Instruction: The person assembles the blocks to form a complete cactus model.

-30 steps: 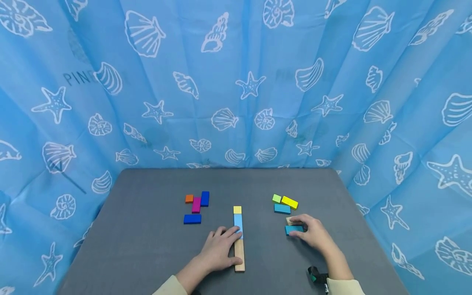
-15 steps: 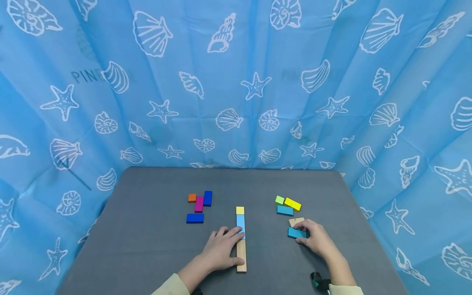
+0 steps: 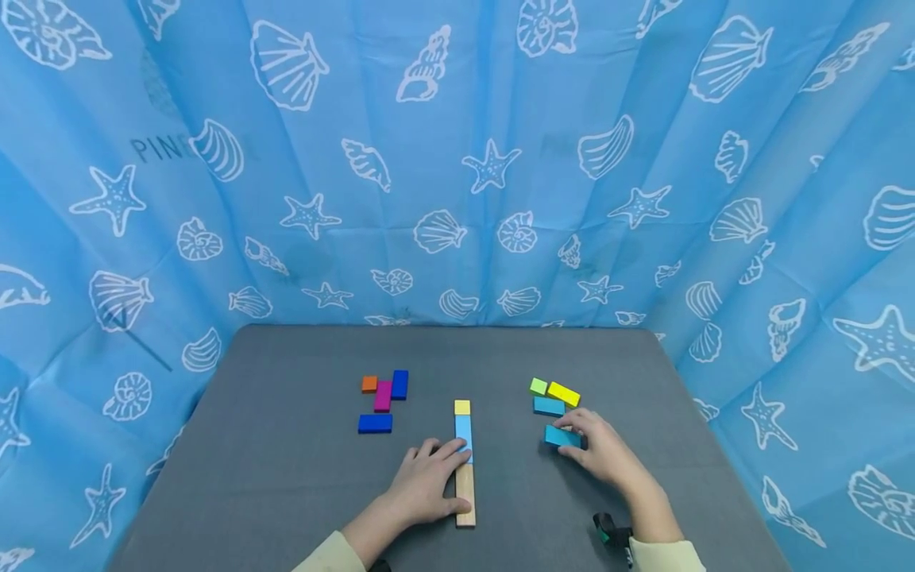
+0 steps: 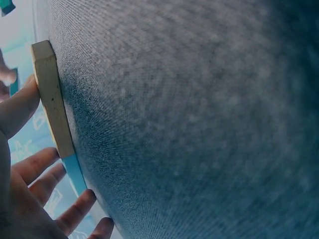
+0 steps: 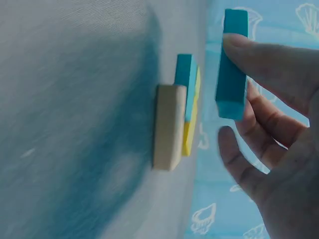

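Your right hand (image 3: pixel 599 450) pinches a teal block (image 3: pixel 557 435) above the surface (image 3: pixel 286 492), near a second teal block (image 3: pixel 549 406). Your left hand (image 3: pixel 425 486), fingers spread and relaxed, rests against the plank (image 3: pixel 465 481) and the light-blue block (image 3: pixel 464 429).

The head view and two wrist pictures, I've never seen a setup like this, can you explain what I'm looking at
There's no machine, just a person's two bare hands. The wide picture comes from a camera on the head; each close one comes from a camera on a wrist. On the gray table, the left hand rests on a row: wooden block, light blue block, pale yellow block. The right hand holds a teal block, raised off the table. More colored blocks lie to either side; a blue curtain hangs behind.
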`<state>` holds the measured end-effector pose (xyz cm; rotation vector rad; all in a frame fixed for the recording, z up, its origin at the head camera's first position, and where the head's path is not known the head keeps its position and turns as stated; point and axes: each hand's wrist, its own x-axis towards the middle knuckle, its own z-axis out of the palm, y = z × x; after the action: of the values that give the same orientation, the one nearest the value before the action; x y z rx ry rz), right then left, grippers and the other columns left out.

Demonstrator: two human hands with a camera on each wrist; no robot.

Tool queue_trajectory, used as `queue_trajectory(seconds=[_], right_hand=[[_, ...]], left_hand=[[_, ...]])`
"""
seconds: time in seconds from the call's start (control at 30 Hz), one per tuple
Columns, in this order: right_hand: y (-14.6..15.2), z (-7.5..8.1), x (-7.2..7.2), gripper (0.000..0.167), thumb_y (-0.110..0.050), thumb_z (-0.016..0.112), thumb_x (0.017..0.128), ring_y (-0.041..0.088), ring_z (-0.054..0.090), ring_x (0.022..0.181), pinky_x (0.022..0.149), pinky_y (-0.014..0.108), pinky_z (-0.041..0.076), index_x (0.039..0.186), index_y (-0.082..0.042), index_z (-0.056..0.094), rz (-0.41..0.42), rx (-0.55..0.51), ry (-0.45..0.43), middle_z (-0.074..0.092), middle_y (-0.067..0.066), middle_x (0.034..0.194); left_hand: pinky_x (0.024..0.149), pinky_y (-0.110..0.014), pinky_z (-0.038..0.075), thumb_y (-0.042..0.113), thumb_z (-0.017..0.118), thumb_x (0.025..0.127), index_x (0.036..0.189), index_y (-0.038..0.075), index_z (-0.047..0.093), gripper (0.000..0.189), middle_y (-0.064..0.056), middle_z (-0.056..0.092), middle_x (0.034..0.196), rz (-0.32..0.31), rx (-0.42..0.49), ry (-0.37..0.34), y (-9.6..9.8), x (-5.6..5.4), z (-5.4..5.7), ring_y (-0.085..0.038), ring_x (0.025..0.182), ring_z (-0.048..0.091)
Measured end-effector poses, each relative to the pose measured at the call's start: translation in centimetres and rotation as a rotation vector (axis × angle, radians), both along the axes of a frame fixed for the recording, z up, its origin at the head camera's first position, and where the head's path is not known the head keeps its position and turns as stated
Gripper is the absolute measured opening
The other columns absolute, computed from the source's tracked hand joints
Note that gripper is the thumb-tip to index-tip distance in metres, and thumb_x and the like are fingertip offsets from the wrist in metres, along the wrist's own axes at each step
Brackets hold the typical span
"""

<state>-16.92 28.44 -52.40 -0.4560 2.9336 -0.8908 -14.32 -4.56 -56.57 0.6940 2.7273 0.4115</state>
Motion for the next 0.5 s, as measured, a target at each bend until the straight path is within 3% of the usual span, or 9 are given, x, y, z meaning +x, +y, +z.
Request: queue_trajectory(seconds=[0.2,0.5], right_hand=[[-1.3,0.7,-0.8,0.035,-0.008,0.080,0.085,0.028,0.062,0.108,0.092,0.050,0.053,0.118,-0.011,0.069,0.013,-0.010,0.043,0.067,0.007,0.117],[-3.0,0.5,-2.0,0.036,-0.010,0.081,0.085,0.020,0.063,0.102,0.090,0.045,0.053,0.119,-0.011,0.070,0.068,-0.018,0.034,0.068,0.002,0.114]], left_hand=[[0.100,-0.056,0.042,0.067,0.071,0.082,0.151,0.036,0.046,0.079,0.013,0.038,0.160,-0.004,-0.004,0.009,0.0,0.0,0.0,-0.026,0.134,0.043],[0.102,-0.057,0.040,0.066,0.071,0.083,0.151,0.035,0.047,0.078,0.011,0.039,0.159,-0.002,0.014,0.010,-0.1,0.2,0.1,-0.027,0.136,0.042]])
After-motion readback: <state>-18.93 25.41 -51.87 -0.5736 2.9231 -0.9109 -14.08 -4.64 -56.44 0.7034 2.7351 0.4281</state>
